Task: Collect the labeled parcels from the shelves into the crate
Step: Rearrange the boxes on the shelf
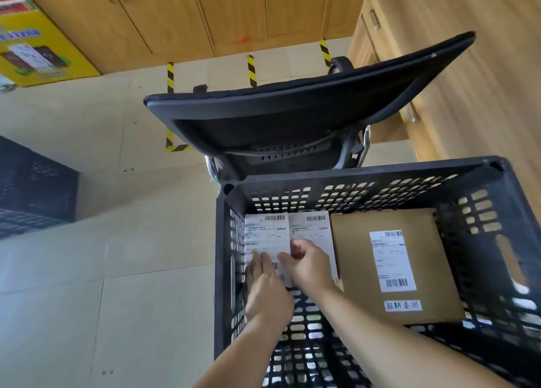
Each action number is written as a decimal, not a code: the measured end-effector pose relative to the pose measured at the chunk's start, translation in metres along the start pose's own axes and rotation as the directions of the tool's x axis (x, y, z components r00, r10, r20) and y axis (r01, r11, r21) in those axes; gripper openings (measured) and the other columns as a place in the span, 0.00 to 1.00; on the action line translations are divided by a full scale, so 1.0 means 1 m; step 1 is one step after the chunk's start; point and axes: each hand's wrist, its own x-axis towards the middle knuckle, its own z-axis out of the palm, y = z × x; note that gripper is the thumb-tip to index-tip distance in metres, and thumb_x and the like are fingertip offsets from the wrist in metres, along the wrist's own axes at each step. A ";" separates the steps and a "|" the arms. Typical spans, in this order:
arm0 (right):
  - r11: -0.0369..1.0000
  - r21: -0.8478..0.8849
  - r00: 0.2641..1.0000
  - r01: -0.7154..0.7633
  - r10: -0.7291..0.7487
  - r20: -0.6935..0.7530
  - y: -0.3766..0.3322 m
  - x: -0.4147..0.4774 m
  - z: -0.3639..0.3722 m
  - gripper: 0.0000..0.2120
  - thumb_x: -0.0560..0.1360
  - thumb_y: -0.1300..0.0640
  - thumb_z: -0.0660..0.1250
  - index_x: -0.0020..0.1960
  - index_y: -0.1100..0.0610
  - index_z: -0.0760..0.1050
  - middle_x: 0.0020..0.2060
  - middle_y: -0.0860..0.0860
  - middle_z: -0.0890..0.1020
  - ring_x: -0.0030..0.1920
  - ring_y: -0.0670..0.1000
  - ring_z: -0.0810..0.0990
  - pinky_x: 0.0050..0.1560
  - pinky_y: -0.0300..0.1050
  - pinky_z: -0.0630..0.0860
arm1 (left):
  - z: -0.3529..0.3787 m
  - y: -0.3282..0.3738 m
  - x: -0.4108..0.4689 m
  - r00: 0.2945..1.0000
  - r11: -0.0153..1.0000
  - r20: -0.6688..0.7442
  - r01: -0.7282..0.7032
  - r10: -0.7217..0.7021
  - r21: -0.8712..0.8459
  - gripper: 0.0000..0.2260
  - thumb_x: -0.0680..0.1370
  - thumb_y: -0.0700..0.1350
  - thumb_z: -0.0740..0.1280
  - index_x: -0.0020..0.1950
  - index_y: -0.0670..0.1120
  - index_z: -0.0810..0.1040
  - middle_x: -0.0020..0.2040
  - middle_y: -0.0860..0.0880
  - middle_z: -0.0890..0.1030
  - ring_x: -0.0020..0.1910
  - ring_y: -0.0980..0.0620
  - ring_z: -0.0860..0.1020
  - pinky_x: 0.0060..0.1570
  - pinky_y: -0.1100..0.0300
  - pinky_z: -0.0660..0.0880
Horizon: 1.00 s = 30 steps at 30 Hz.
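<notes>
Left hand flat on white labelled rectangular parcel, long axis pointing away; right hand pinches its right edge.

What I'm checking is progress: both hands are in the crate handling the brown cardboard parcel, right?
No. In the head view, left hand and right hand are in the crate handling the white parcels beside the brown cardboard parcel.

Three labeled parcels flat in crate
</notes>
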 end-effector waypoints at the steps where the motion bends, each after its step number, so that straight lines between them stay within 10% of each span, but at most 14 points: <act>1: 1.000 0.001 1.000 -0.001 0.001 0.000 0.000 0.000 0.000 0.09 0.74 0.55 0.75 0.53 0.55 0.83 0.44 0.46 0.87 0.45 0.45 0.85 0.43 0.35 0.79 | 0.000 -0.001 0.000 1.000 1.000 0.003 -0.001 0.001 0.002 0.37 0.80 0.36 0.59 0.81 0.38 0.37 0.82 0.42 0.36 0.81 0.46 0.37 0.78 0.56 0.38; 8: 0.998 -0.068 0.996 -0.011 0.017 0.086 -0.013 -0.011 -0.019 0.12 0.80 0.56 0.67 0.63 0.52 0.79 0.48 0.41 0.83 0.49 0.43 0.81 0.41 0.25 0.72 | -0.010 0.000 -0.005 0.999 0.998 0.002 -0.051 0.051 -0.045 0.35 0.81 0.37 0.60 0.82 0.38 0.41 0.83 0.41 0.42 0.82 0.45 0.41 0.79 0.55 0.45; 16: 0.894 -0.392 0.975 0.219 -0.219 0.044 -0.106 -0.081 -0.107 0.20 0.81 0.54 0.67 0.73 0.50 0.73 0.67 0.47 0.78 0.63 0.48 0.78 0.62 0.43 0.76 | -0.109 0.049 -0.073 0.948 0.958 -0.151 -0.285 0.280 -0.018 0.26 0.81 0.43 0.65 0.78 0.47 0.64 0.76 0.48 0.66 0.74 0.46 0.68 0.73 0.49 0.68; 25: 0.616 -0.709 0.815 0.343 -0.570 -0.101 -0.243 -0.173 -0.221 0.24 0.82 0.43 0.63 0.75 0.48 0.70 0.71 0.49 0.73 0.70 0.53 0.72 0.68 0.54 0.73 | -0.248 0.127 -0.173 0.718 0.817 -0.389 -0.505 0.576 0.278 0.22 0.81 0.49 0.65 0.76 0.52 0.71 0.74 0.52 0.70 0.73 0.48 0.68 0.70 0.50 0.70; 30: 0.646 -0.730 0.761 0.223 -0.583 -0.284 -0.267 -0.236 -0.270 0.24 0.82 0.41 0.60 0.75 0.47 0.69 0.70 0.47 0.71 0.68 0.54 0.74 0.65 0.53 0.76 | -0.286 0.169 -0.217 0.561 0.698 -0.420 -0.623 0.713 0.353 0.19 0.80 0.50 0.65 0.72 0.52 0.74 0.72 0.51 0.73 0.70 0.47 0.70 0.67 0.51 0.72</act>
